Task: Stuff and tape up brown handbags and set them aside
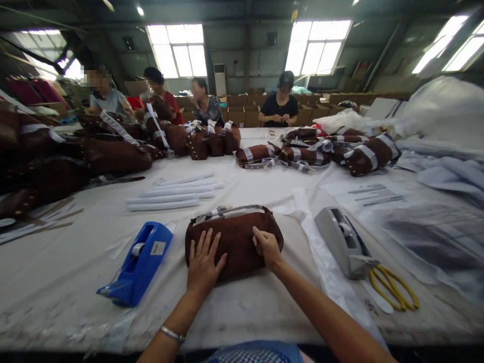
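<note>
Resting flat with its fingers spread, your left hand (204,259) lies on the left part of the brown bag (238,234) and has hold of nothing. Your right hand (267,248) is curled, thumb and forefinger towards the bag's right part; you cannot tell from this view whether anything is pinched there.

The bag lies on the white-covered table (264,315) straight in front of you, its plastic-wrapped strap (223,212) along the far edge. To your left you have a blue tape dispenser (141,267), to your right a grey tape dispenser (342,244) with yellow handle loops (395,287) just beside it. White rolls (170,194) lie beyond the bag on your left. Farther off, you see more brown bags (260,154), several banded with white wrapping, and four people beyond them.
</note>
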`<action>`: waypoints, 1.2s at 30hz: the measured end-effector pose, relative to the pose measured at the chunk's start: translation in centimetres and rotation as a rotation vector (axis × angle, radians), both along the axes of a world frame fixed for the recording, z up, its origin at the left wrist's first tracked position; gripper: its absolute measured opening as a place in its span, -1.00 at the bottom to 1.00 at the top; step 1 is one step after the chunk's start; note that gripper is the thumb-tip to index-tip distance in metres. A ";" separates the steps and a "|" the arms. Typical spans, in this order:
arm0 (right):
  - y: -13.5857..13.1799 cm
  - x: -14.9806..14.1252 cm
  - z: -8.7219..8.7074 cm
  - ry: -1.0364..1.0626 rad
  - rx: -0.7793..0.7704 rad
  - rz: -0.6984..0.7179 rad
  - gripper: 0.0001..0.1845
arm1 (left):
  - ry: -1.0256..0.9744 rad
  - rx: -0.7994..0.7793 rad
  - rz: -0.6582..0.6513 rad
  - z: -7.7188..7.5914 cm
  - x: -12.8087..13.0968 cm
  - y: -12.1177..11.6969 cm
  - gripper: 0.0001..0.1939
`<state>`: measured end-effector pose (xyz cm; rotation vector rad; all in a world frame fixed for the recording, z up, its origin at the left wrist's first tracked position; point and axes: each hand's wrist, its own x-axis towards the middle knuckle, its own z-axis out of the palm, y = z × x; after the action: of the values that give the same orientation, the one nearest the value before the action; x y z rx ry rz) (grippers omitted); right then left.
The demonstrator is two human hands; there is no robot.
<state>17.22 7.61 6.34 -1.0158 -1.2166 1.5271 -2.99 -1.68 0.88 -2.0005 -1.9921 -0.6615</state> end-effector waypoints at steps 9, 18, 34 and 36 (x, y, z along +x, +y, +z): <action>-3.0 -0.6 -0.9 -0.153 0.201 0.157 -0.32 | 0.009 -0.016 -0.009 0.2 0.0 0.1 -0.36; -1.7 -1.4 -4.2 -0.203 0.168 0.171 -0.35 | -0.073 -0.008 -0.027 -1.2 -2.2 -2.2 -0.06; -3.0 -9.6 -3.4 -0.146 0.175 0.477 -0.31 | -0.303 -0.139 -0.142 -1.8 -4.3 -2.9 0.04; -3.3 -9.6 -2.4 -0.143 0.152 0.489 -0.32 | -0.328 -0.125 -0.134 -2.0 -4.5 -2.8 0.11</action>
<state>7.58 4.33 3.91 -0.7690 -1.7486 1.7135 -7.47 -4.50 -1.11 -2.2364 -2.1357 -0.9729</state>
